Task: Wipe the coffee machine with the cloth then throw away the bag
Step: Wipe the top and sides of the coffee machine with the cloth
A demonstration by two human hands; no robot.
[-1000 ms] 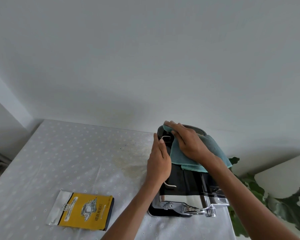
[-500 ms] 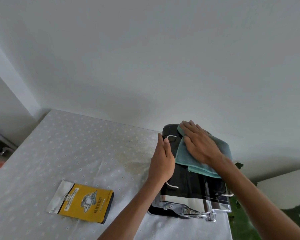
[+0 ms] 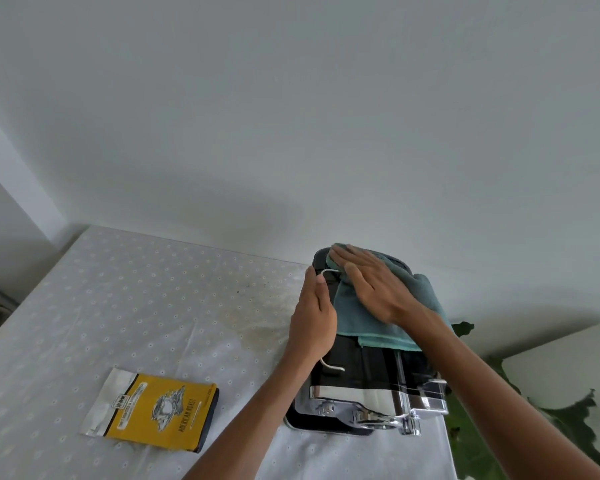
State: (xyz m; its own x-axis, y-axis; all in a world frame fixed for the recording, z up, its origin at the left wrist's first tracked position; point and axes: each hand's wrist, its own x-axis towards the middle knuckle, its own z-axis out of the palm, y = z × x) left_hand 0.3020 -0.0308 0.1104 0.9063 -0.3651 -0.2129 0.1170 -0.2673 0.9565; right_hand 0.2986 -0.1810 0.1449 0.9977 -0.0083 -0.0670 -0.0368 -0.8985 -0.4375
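A black and chrome coffee machine (image 3: 364, 386) stands at the table's right end. A teal cloth (image 3: 378, 327) is spread over its top. My right hand (image 3: 371, 285) lies flat on the cloth, fingers together and pointing to the far left corner of the machine. My left hand (image 3: 312, 317) rests against the machine's left side, fingers straight, steadying it. A yellow and black coffee bag (image 3: 156, 414) with a silver torn top lies flat on the table, left of the machine and near me.
The table (image 3: 118, 306) wears a pale dotted cloth with a brown stain (image 3: 257, 320) beside the machine. A white wall rises right behind. Green plant leaves (image 3: 568, 434) and a white block (image 3: 568, 365) sit to the right of the table.
My right hand slid with the cloth across the machine's top, first to the right, then back toward the far left corner. My left hand has stayed on the machine's side.
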